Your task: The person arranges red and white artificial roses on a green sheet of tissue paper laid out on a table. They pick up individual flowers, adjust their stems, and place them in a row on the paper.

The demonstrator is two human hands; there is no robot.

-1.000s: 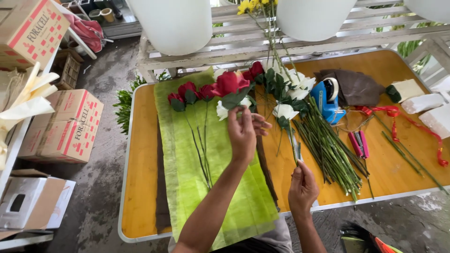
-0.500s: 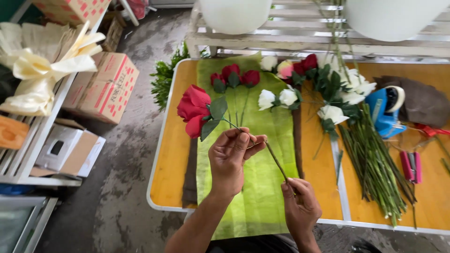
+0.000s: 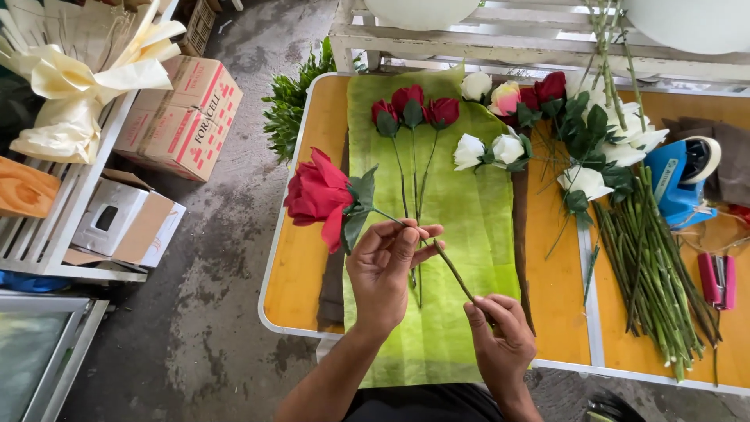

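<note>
While a second ago it lay among the flowers on the table, the red rose (image 3: 316,191) is now lifted left of the green wrap (image 3: 453,234). Left hand (image 3: 384,270) pinches its stem high, right hand (image 3: 500,336) pinches the low end. 3 red roses (image 3: 414,109) lie on the wrap, atop an orange table (image 3: 301,273); boxes (image 3: 183,117) stand on the concrete floor.
</note>
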